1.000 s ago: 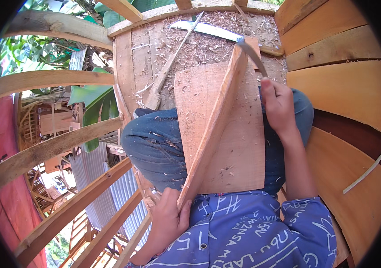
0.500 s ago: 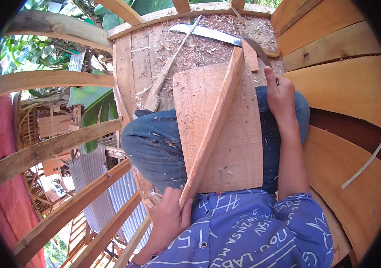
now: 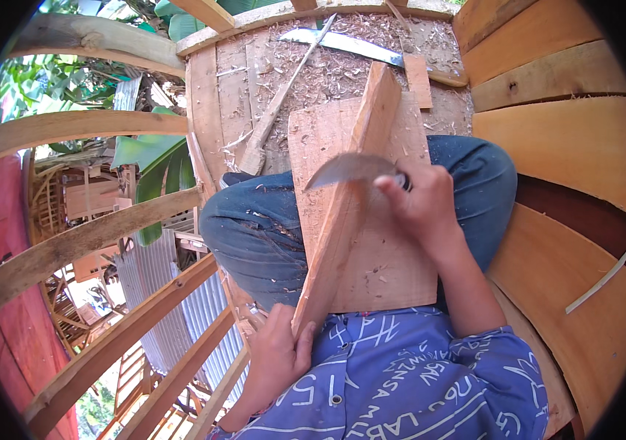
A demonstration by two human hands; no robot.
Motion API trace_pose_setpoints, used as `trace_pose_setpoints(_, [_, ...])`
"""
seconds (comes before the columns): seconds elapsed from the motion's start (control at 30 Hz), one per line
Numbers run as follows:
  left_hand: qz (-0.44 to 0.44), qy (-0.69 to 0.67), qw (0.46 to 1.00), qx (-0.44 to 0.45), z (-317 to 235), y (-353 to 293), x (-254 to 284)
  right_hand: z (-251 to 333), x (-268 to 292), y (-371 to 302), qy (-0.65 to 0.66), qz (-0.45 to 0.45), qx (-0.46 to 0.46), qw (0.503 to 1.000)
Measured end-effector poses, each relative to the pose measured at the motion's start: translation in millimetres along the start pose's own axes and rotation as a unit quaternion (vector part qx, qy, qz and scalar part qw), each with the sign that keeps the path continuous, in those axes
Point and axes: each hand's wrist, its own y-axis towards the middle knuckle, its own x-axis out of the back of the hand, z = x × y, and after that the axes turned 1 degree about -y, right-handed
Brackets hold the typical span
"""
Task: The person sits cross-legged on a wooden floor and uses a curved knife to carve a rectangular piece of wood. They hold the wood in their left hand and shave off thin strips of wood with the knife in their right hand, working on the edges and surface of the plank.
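Around the handle of a curved knife [image 3: 342, 170] my right hand [image 3: 430, 202] is closed, the thumb lying along the handle. The blade points left and crosses over a long squared wooden bar [image 3: 328, 253]; whether it touches the wood I cannot tell. My left hand [image 3: 280, 345] grips the near end of this bar, close to my shirt. The bar runs slantwise, its far end up and to the right, over a flat wooden board [image 3: 397, 264] lying across my thighs. Loose shavings are scattered on the board.
Beyond my knees a long machete [image 3: 342, 45] lies among shavings [image 3: 328, 81] on the plank floor. A small wood piece [image 3: 417, 82] rests over it, and a thin stick [image 3: 284, 99] lies to its left. Wooden rails [image 3: 85, 246] stand left, a plank wall [image 3: 562, 147] right.
My right hand has swung the knife from beyond the bar's far end, at right, back toward me and leftward over the bar's middle. The left hand keeps its grip.
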Motion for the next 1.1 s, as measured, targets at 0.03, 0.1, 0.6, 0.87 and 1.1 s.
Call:
trace_pose_setpoints(0.03, [-0.002, 0.005, 1.0, -0.003, -1, -1, -1, -10, 4, 12, 0.011, -0.021, -0.067, 0.997])
trace_pose_setpoints(0.1, [0.0, 0.008, 1.0, -0.014, -2, -3, -3, -50, 21, 40, 0.071, -0.077, -0.183, 0.977])
trace_pose_setpoints(0.6, [0.009, -0.067, 0.996, -0.06, 2, 5, -6, 33, 47, -55, -0.001, 0.125, -0.038, 0.992])
trace_pose_setpoints(0.87, [0.045, -0.108, 0.992, -0.042, -5, -2, -6, 40, 76, -29, -0.215, 0.104, -0.027, 0.971])
trace_pose_setpoints(1.1, [0.054, -0.11, 0.989, -0.08, 6, -7, -15, -43, 140, 10, -0.237, -0.059, -0.313, 0.918])
